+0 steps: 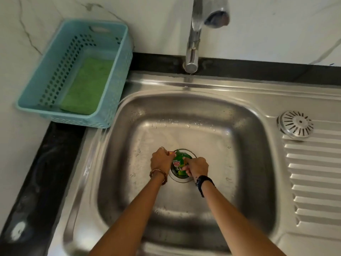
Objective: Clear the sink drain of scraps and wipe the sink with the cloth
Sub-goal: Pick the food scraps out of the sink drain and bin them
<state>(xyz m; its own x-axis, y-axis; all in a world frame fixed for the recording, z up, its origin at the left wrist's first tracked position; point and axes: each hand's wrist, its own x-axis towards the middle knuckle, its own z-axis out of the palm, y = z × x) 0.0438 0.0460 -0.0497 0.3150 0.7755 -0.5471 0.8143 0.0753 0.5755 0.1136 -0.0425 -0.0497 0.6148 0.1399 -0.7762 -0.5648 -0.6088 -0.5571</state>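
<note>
Both my hands are down in the steel sink [245, 145], at the round drain [181, 179] in its floor. Green wrapper scraps [178, 162] fill the drain opening. My left hand [161, 159] is closed on a scrap with a red and yellow edge at the drain's left rim. My right hand [197, 168] pinches the green scraps at the drain's right side. The green cloth [86, 85] lies flat inside the light blue basket [118, 80] on the counter at the back left.
The chrome tap [193, 43] rises behind the sink, its spout overhanging the basin. A round metal drain strainer [296, 125] rests on the ribbed draining board [313, 182] at the right. Black counter [46, 172] runs along the left.
</note>
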